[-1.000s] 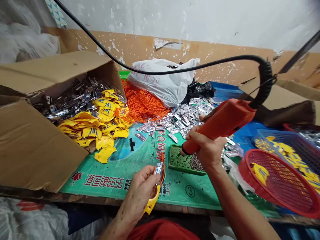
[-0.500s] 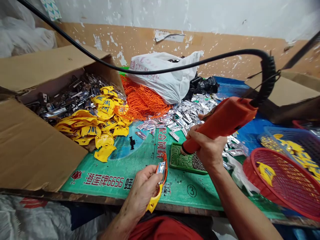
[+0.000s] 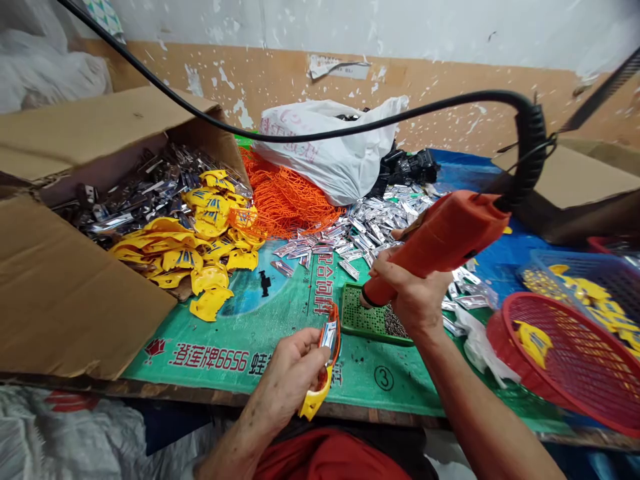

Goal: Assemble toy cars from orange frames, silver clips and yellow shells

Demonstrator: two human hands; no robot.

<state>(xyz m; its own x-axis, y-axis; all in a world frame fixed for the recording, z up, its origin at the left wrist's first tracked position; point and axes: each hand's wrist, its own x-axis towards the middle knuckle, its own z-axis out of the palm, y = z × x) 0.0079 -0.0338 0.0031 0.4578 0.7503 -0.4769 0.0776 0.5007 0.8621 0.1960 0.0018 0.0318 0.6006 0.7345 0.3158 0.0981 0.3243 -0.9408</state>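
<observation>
My right hand [image 3: 417,293] is wrapped round an orange electric screwdriver [image 3: 440,237], its nose pointing down at the left part of a small green tray [image 3: 367,325]. The tray has a perforated plate, and small dark screws [image 3: 395,323] are heaped on its right side. The tip itself is hard to make out against the holes. Between thumb and fingers, my left hand [image 3: 295,370] pinches a small assembly: a yellow plastic part [image 3: 316,397] with an orange frame [image 3: 337,340] and a shiny silver plate [image 3: 328,335]. It is held left of the tray, above the green mat [image 3: 215,357].
Cardboard box [image 3: 85,300] at left spills yellow parts [image 3: 200,250] and metal pieces. Behind lie orange frames [image 3: 287,200], a white bag [image 3: 325,147] and silver plates [image 3: 370,227]. A red basket [image 3: 575,373] stands right. Black cable [image 3: 300,139] hangs across.
My left hand has shifted slightly right with the yellow, orange and silver assembly. My right hand stays almost in place, the screwdriver nose still at the green tray.
</observation>
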